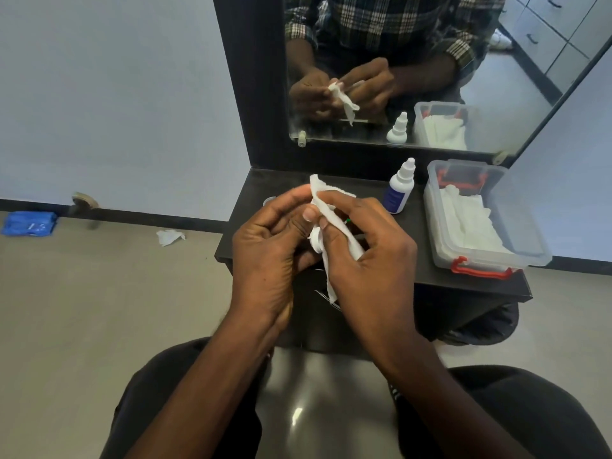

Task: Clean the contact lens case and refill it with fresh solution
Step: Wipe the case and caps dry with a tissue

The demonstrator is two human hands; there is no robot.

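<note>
Above the front edge of the black shelf (430,276), both hands meet around a small white contact lens case (316,239) and a strip of white tissue (326,207). The left hand (268,250) curls its fingers and thumb around the case, gripping it from the left, so that only a rounded white part of it shows between the two hands. The right hand (371,256) pinches the tissue and presses it against the case with thumb and forefinger; the tissue's upper end sticks up above the fingers and its lower end hangs down past the shelf's front edge. Near the shelf's back edge, a white solution bottle (399,188) with a blue label stands upright, cap on, well apart from the hands. Just beside it, filling the right end of the shelf, sits a clear plastic box (530,233) with red latches, open and holding folded white tissues. Behind the shelf a mirror (496,104) reflects the hands, bottle and box. On the floor to the left lie a crumpled tissue scrap (169,236) and a blue packet (29,223).
</note>
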